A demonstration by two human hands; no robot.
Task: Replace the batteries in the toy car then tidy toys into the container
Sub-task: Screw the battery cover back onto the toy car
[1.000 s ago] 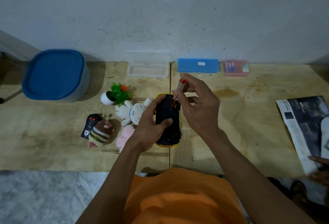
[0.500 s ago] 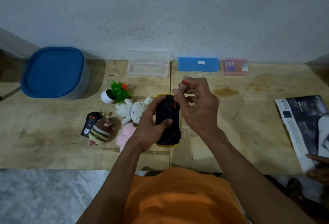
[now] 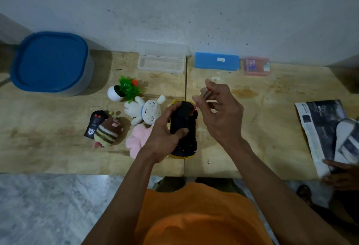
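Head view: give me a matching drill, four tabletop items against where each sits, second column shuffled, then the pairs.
Column 1
1. toy car
2. blue-lidded container
3. small screwdriver
4. clear open case

Column 2
A. far left of the table, lid on
B. pinched in the right hand, tip at the car
C. underside up, gripped by the left hand
D. by the wall, left of the blue case

Pairs: 1-C, 2-A, 3-B, 4-D
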